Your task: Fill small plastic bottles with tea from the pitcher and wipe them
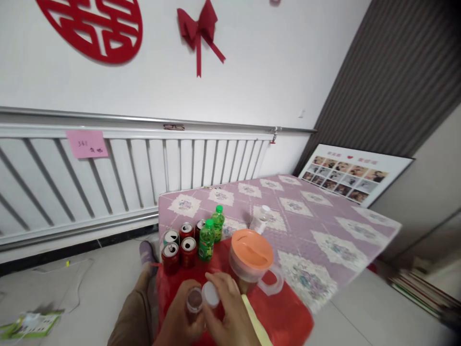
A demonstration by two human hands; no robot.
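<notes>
Near the bottom centre, my left hand [182, 315] is wrapped round a small clear open-mouthed container [195, 299]. Right beside it, my right hand [228, 307] holds a round white lid [210, 294] between its fingers, close to the container's rim. Behind my right hand stands a clear pitcher with an orange lid [252, 248], its handle to the right. Two green-capped bottles, one in front [206, 241] and one behind [218, 222], stand beside several opened drink cans [188, 250]. A yellow cloth [256, 322] lies partly hidden by my right hand.
A red cover [288, 312] lies over the near part of the table with its patterned tablecloth [342, 216]. Another clear bottle [260, 220] stands behind the pitcher. A white radiator [137, 168] runs along the wall; a photo board [345, 173] leans at the right.
</notes>
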